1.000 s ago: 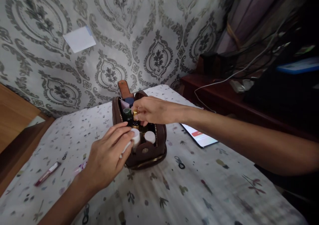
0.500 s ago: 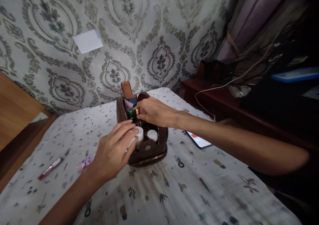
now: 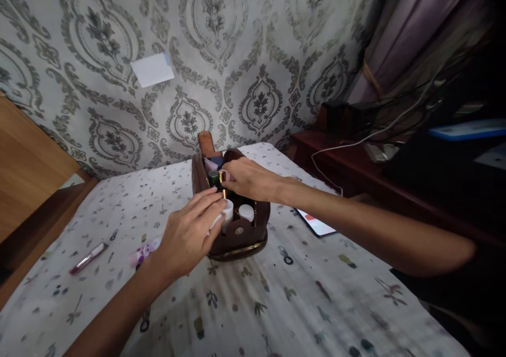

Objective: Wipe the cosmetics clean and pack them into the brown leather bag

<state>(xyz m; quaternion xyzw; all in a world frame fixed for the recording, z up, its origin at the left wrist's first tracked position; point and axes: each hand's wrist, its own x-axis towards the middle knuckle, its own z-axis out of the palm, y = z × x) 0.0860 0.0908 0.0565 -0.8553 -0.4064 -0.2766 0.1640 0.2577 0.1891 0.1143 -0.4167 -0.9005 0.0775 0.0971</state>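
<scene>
A brown cosmetic bag (image 3: 259, 235) stands unzipped on the bed, packed with small items. My left hand (image 3: 193, 228) is bent over its near left side, fingers across the edge and thumb at the front. Right by those fingers is a white container (image 3: 228, 212); a bit of white also shows between thumb and fingers. From the right, my right hand (image 3: 247, 177) reaches into the bag, fingertips pinched on a small gold-capped item (image 3: 222, 176), its lower part hidden. Beside it is a green-capped bottle (image 3: 214, 177). A round white lid (image 3: 246, 212) shows at the front right.
A lip gloss tube (image 3: 89, 258) and a pink and purple packet (image 3: 144, 251) lie to the left on the patterned sheet (image 3: 245, 304). A phone or tablet (image 3: 316, 224) is partly under my right forearm. A white cable (image 3: 367, 137) crosses the dark red furniture (image 3: 336, 148) at right.
The view has shifted slightly, so everything sits a little further right. Both hands keep nearly the same places at the bag, the right one still at the gold-capped item.
</scene>
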